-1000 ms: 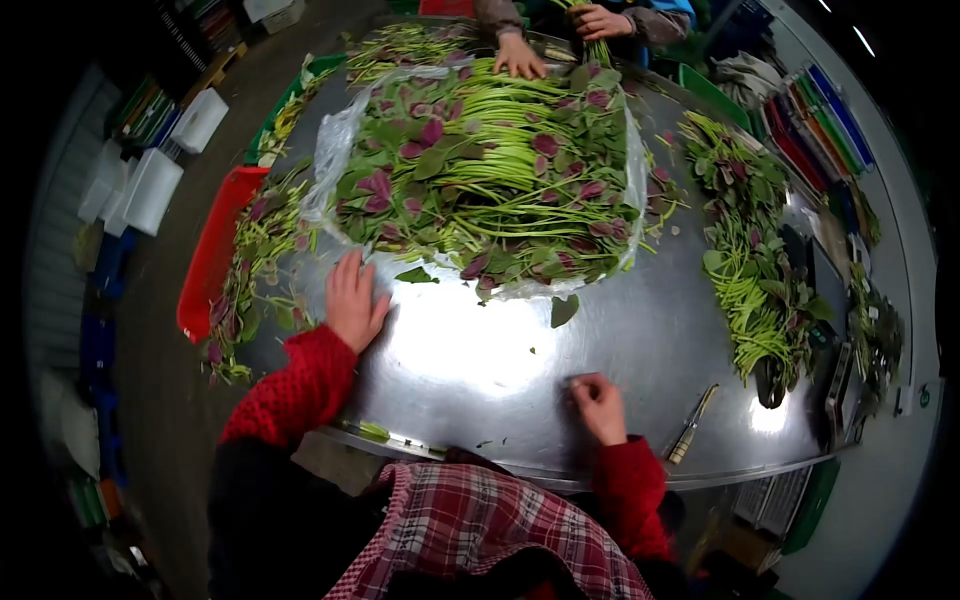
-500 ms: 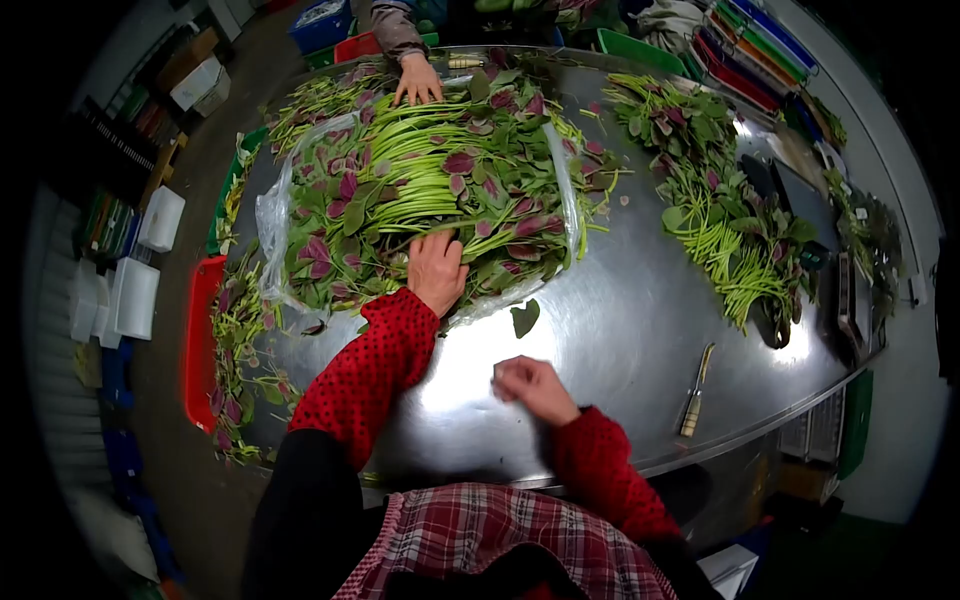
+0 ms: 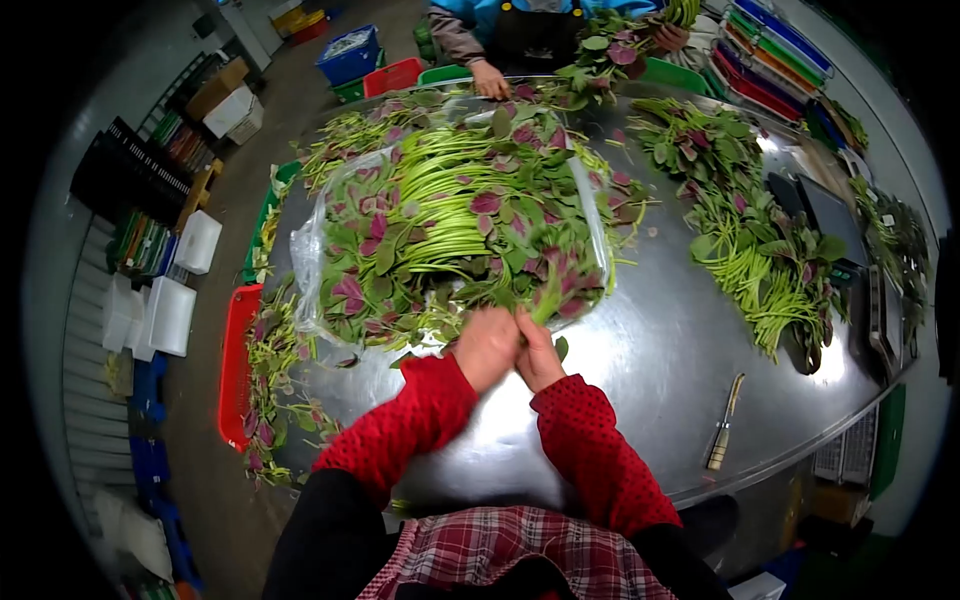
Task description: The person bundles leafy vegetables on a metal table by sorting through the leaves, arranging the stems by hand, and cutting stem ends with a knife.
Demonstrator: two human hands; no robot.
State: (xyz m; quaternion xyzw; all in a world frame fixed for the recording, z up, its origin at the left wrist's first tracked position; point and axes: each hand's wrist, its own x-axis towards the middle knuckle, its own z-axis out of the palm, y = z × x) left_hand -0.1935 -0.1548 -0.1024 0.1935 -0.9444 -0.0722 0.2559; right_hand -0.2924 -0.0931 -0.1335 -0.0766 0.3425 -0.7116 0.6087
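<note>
My left hand (image 3: 487, 350) and my right hand (image 3: 540, 355) are together at the near edge of the heap, closed around a small bunch of amaranth (image 3: 562, 288). Its green and purple leaves point away from me and to the right; the stems are mostly hidden in my fingers. Just beyond lies a big heap of amaranth (image 3: 450, 205), green stems in the middle and leaves on both sides. A clear plastic sheet (image 3: 308, 250) surrounds the heap. A loose leaf (image 3: 561, 348) rests beside my right hand.
Across the metal table (image 3: 640, 400), a co-worker's hand (image 3: 489, 80) rests at the edge; their other hand (image 3: 672, 38) holds amaranth. More bunches (image 3: 760, 240) lie right. A wooden-handled knife (image 3: 722, 435) lies near the right front edge. A red crate (image 3: 238, 360) stands left.
My left hand has come out of the heap toward me with amaranth, and my right hand has joined it. The co-worker's hand has left the heap. The view has shifted.
</note>
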